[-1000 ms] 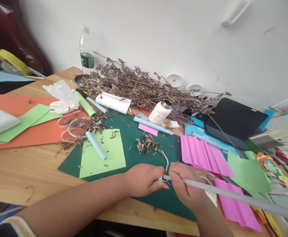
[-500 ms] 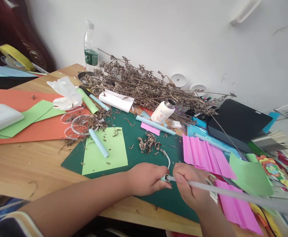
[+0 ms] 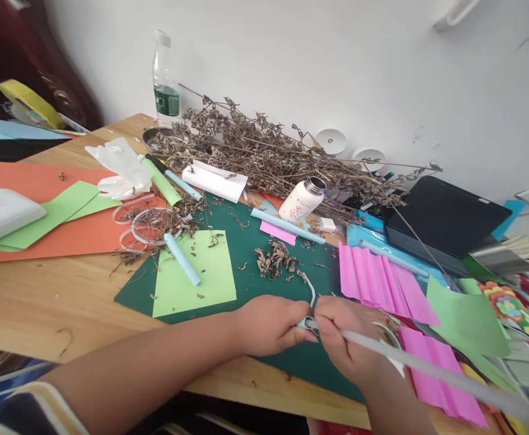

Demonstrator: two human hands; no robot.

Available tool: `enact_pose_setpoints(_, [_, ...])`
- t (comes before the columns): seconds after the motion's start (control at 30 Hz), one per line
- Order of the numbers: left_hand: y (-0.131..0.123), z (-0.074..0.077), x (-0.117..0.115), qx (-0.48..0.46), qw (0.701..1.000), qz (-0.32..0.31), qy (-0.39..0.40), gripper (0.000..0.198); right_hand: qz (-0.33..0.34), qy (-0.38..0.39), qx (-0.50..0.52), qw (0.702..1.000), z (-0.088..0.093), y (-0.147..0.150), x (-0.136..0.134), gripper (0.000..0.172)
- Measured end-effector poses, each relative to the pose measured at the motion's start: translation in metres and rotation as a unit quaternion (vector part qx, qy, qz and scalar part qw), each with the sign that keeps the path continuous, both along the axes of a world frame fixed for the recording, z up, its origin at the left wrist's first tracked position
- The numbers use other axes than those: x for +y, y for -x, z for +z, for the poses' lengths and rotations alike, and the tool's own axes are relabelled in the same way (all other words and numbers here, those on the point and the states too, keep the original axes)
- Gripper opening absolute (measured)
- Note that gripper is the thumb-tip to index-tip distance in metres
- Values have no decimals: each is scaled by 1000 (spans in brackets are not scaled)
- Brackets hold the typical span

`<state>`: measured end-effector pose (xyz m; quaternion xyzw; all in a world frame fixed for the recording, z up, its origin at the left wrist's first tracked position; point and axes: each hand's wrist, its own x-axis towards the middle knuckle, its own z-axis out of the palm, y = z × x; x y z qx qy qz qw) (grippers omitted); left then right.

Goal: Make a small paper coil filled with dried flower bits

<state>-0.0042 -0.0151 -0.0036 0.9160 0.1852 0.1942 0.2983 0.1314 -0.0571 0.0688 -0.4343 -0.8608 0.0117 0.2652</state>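
Observation:
My left hand is closed around a light blue paper tube, whose open end shows between thumb and fingers. Close beside it, my right hand grips a long pale rod, which runs off to the lower right. The rod's tip is at the mouth of the tube. Both hands are over the green cutting mat. A thin white strip lies just beyond them, near a small heap of dry leaves. Another blue tube rests on a light green sheet.
Dried plant stems lie along the wall. A cream bottle stands behind the mat, and a clear water bottle at the back left. Pink crepe paper and a black device are on the right.
The rod's tip looks slightly deeper in the tube, and my right hand is a little closer to my left. The whole view has shifted slightly.

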Motion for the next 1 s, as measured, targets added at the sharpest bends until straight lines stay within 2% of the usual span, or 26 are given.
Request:
enact_pose_setpoints(0.37, [0,2,-1,5,1000,5,-6,36,-11,33,37,999,-5,-3,1,18])
enact_pose_setpoints(0.5, [-1,2,-2,5,1000,4,-7,35,-2,14,68,998,-7,-3,0,18])
enact_pose_setpoints(0.7, [-1,2,-3,2,1000,1,-6,35,17,19,56,998,-5,-3,0,15])
enact_pose_setpoints(0.8, [-1,3,-3,8,1000,10,-4,35,6,60,44,997,-7,-8,2,15])
enact_pose_setpoints(1.0, [0,5,-2,20,999,33,6,33,54,106,125,985,-11,-19,4,13])
